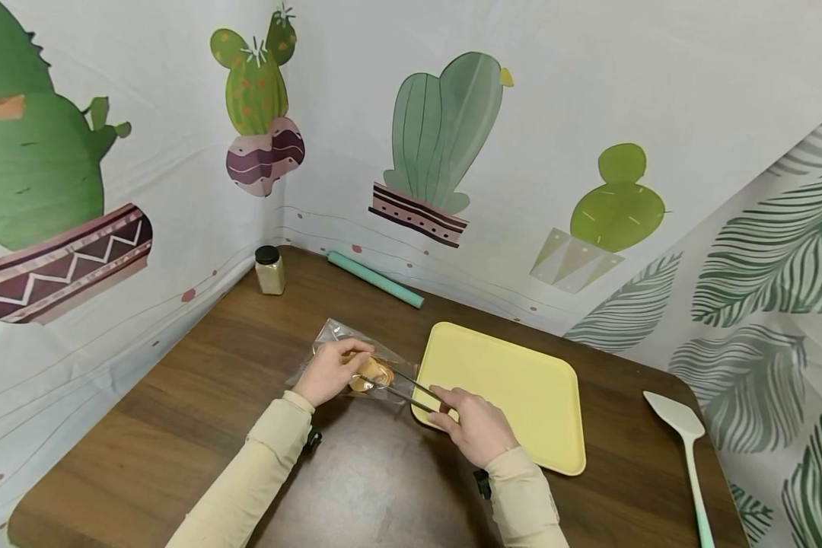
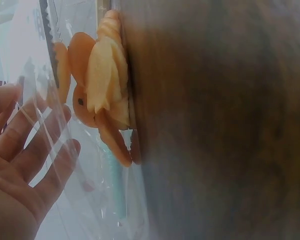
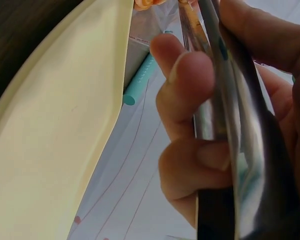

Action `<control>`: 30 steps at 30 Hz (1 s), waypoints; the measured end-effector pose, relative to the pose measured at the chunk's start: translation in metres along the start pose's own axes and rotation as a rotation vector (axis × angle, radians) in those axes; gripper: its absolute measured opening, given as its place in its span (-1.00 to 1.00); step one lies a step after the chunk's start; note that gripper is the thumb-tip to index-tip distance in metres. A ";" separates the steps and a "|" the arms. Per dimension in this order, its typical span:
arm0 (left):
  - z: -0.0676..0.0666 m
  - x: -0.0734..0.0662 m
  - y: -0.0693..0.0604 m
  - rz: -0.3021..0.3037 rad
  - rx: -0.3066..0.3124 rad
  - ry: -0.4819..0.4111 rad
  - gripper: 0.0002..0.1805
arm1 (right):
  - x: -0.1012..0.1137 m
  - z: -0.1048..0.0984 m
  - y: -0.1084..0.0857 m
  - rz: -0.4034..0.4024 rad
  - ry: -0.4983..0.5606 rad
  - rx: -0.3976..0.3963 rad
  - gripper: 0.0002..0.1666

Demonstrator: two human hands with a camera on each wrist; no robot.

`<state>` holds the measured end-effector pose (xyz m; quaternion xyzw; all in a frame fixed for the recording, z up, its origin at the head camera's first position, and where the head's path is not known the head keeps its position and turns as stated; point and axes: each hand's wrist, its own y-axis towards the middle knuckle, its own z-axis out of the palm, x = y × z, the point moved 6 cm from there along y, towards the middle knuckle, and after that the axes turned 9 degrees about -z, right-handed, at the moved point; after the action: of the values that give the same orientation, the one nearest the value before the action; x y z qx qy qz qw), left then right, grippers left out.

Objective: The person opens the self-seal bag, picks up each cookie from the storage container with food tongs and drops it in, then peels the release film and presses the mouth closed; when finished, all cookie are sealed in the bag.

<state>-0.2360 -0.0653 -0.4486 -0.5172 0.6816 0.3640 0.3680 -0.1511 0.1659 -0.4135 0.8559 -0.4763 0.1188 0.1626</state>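
A clear plastic bag (image 1: 334,330) lies on the table, with tan and orange molded food-like pieces (image 2: 107,75) inside it. One orange piece bears a dark dot. My left hand (image 1: 330,371) pinches the film at the bag's upper side; in the left wrist view its other fingers (image 2: 32,160) spread along the plastic. From the right, my right hand (image 1: 478,426) grips metal tongs (image 3: 245,135), fingers curled round both arms. The tongs' serrated tips reach into the bag, spread to either side of the pieces. Whether they touch them I cannot tell.
A yellow tray (image 1: 514,388) sits right of the bag, partly under my right hand. Behind stand a black-lidded jar (image 1: 270,272) and a teal rod (image 1: 375,279). A white spatula (image 1: 685,430) lies by the right edge. Cactus-printed cloth (image 1: 520,152) borders the table.
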 end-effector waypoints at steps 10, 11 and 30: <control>0.000 0.000 0.000 0.003 0.000 0.014 -0.83 | 0.001 0.003 0.003 -0.001 0.016 0.021 -0.45; 0.000 0.000 0.000 0.001 0.002 0.014 -0.83 | 0.001 0.003 0.003 0.001 0.019 0.025 -0.44; -0.001 -0.001 0.001 0.008 0.001 0.024 -0.83 | -0.015 -0.017 -0.029 0.128 0.100 0.028 -0.42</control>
<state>-0.2369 -0.0652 -0.4473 -0.5186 0.6884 0.3588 0.3585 -0.1351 0.1983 -0.4082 0.8190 -0.5195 0.1782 0.1661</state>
